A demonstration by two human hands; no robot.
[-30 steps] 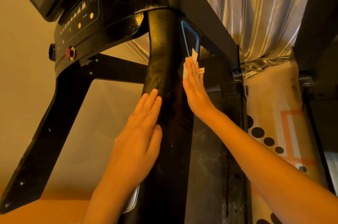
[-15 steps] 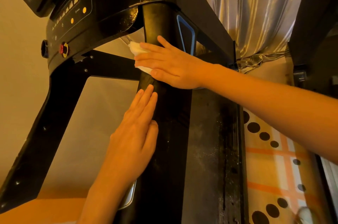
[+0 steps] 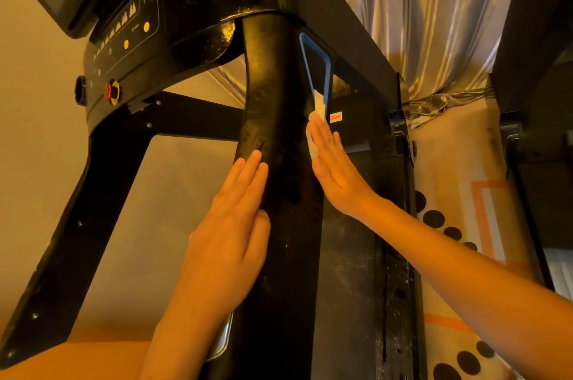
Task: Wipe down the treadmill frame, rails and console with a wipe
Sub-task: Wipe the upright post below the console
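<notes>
Pressing with straight fingers, the right hand (image 3: 333, 162) has swung from the front of the upright post (image 3: 273, 85) back to its right face, the wipe (image 3: 311, 144) pinned beneath (front probably done). The left hand (image 3: 235, 231) still braces flat and open.

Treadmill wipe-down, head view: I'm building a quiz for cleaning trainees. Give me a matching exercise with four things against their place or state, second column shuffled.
Things
1. left hand
2. right hand
3. wipe
4. red knob

Places or states
A. white, pinned against the right side of the upright
B. on the lower edge of the console
C. flat on the upright's left side, holding nothing
D. straight fingers pressing the wipe

Pairs: 1-C; 2-D; 3-A; 4-B
</notes>
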